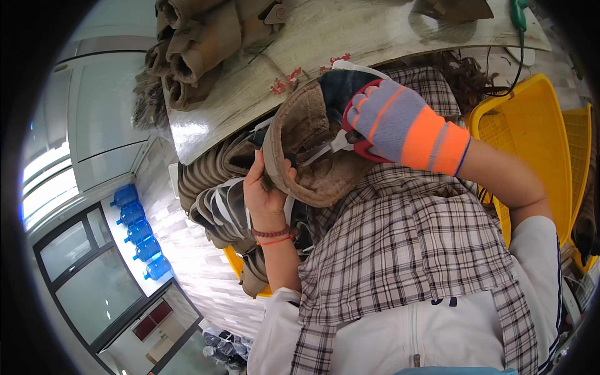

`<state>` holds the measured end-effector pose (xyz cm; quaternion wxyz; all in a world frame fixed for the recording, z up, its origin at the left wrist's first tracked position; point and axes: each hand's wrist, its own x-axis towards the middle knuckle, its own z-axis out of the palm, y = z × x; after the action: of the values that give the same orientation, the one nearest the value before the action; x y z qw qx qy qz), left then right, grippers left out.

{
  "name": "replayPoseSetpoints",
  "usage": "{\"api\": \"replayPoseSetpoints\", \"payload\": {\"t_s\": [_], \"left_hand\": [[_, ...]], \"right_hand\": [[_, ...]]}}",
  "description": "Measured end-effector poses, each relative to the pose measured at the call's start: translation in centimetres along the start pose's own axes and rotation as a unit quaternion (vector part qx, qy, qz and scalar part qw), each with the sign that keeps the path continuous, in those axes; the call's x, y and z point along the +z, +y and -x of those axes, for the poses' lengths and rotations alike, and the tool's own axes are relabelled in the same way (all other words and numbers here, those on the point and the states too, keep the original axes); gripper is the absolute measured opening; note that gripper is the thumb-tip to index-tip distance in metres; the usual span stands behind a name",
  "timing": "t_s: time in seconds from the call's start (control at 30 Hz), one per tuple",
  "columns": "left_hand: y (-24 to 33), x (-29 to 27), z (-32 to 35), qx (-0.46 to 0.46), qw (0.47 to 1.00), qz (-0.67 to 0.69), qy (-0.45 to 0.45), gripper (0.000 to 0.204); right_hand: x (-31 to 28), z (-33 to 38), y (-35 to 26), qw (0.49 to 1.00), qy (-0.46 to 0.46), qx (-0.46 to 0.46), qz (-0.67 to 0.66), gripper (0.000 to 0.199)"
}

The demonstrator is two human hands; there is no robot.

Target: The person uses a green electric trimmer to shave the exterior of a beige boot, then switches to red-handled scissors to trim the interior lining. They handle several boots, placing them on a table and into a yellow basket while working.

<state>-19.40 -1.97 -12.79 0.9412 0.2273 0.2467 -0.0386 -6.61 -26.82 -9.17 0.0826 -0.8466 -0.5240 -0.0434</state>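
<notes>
A round brown fleece-lined piece, like a cap [340, 175], is tilted over my lap with its hollow side showing. Part of its inside is dark lining. My left hand [265, 194] grips its left rim, with the thumb outside and the other fingers partly hidden. In a grey and orange glove, my right hand [400, 122] is closed round the red handles of a pair of scissors [322, 152]. The blades point left into the hollow, close to the fleece. Whether they touch it I cannot tell.
Stacked brown pieces [203, 172] stand left of my lap. Brown rolled pieces [209, 50] lie on the pale table [350, 37] ahead. A yellow basket [544, 134] is at the right, near a green-handled tool [519, 15] with a black cord. Blue water bottles [140, 232] line the far left.
</notes>
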Motion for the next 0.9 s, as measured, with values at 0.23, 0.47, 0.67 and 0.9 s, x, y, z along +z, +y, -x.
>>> {"api": "replayPoseSetpoints", "payload": {"t_s": [0.23,0.47,0.67,0.9], "left_hand": [[-0.7,2.3,0.3,0.032,0.996,-0.03,0.074,0.023],[-0.9,3.3,0.3,0.04,0.993,-0.048,0.101,0.022],[-0.9,3.1,0.2,0.037,0.994,-0.041,0.096,0.022],[-0.6,2.8,0.0,0.031,0.997,-0.04,0.067,0.022]], "right_hand": [[1.4,-1.4,-0.4,0.998,0.016,-0.048,0.031,0.01],[0.9,-2.1,-0.6,0.996,-0.02,-0.079,0.034,0.011],[-0.1,-1.5,-0.1,0.999,-0.036,-0.03,0.014,0.016],[-0.9,0.7,2.2,0.998,-0.052,-0.034,0.023,0.031]]}}
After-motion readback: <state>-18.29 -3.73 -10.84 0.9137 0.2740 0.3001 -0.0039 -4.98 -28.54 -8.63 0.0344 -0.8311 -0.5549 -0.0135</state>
